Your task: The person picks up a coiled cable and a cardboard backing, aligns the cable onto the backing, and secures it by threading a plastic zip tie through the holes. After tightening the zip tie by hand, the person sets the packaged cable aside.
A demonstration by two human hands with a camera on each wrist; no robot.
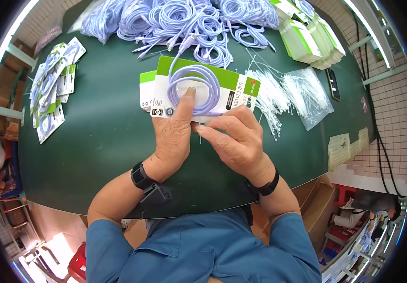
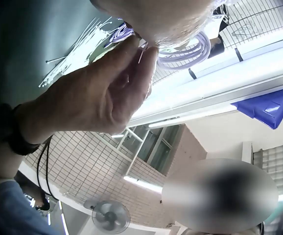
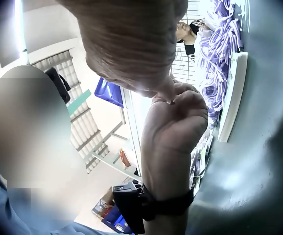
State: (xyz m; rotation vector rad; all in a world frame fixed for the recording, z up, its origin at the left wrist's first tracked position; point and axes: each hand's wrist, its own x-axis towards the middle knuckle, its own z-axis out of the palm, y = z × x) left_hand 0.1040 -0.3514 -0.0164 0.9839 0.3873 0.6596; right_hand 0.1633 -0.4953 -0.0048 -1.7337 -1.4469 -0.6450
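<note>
My left hand (image 1: 173,137) holds a green and white cardboard packaging card (image 1: 229,78), its thumb pressed on the middle of a coiled lilac USB cable (image 1: 215,92) lying on the card's face. One plug end (image 1: 187,43) of that cable sticks up past the card's top edge. At the card's lower edge, my right hand (image 1: 236,139) pinches a thin white cable tie (image 2: 141,54) between thumb and forefinger. The fingers of the left hand are hidden behind the card. Another card (image 1: 146,92) shows behind its left side.
Coiled lilac cables (image 1: 180,19) are heaped at the back of the green table (image 1: 95,160). Carded cables (image 1: 52,89) lie at the left. To the right are stacked cards (image 1: 302,40), loose white cable ties (image 1: 265,94), a clear bag of ties (image 1: 309,99) and a phone (image 1: 333,85).
</note>
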